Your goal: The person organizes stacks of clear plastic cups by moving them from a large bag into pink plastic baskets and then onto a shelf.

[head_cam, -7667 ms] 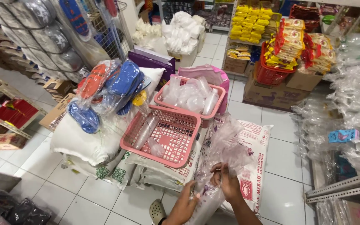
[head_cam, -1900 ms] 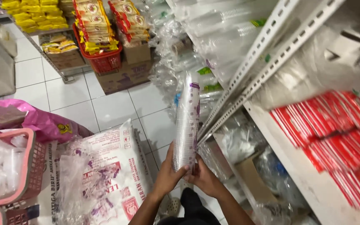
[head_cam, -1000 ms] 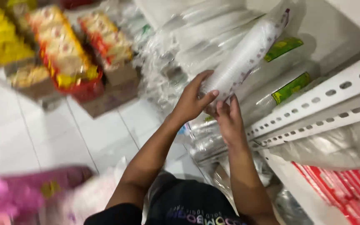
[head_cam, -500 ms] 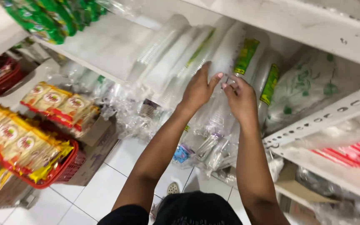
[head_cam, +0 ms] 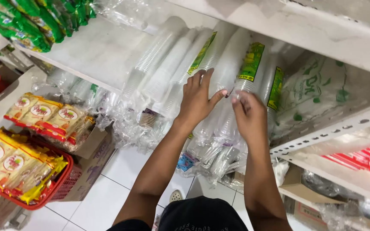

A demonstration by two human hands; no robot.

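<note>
shelf (head_cam: pixel 108 51); two hands on cup sleeves (head_cam: pixel 232 68)

We see clear plastic cup sleeves (head_cam: pixel 232 64) bearing green-and-yellow labels (head_cam: pixel 251 62). Yellow snack packets (head_cam: pixel 18 158) with red-and-white round marks fill our red basket (head_cam: pixel 61 184), above white floor tiles (head_cam: pixel 103 201).

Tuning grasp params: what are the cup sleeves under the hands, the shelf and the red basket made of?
Cup sleeves: clear thin plastic cups in glossy film wrap; you see through them and the wrap glints and crinkles. Left hand rests flat on them; right hand pinches at the wrap. Shelf: white painted board, matte and scuffed; probably wood, with perforated metal rails. Red basket: moulded plastic mesh.
</note>
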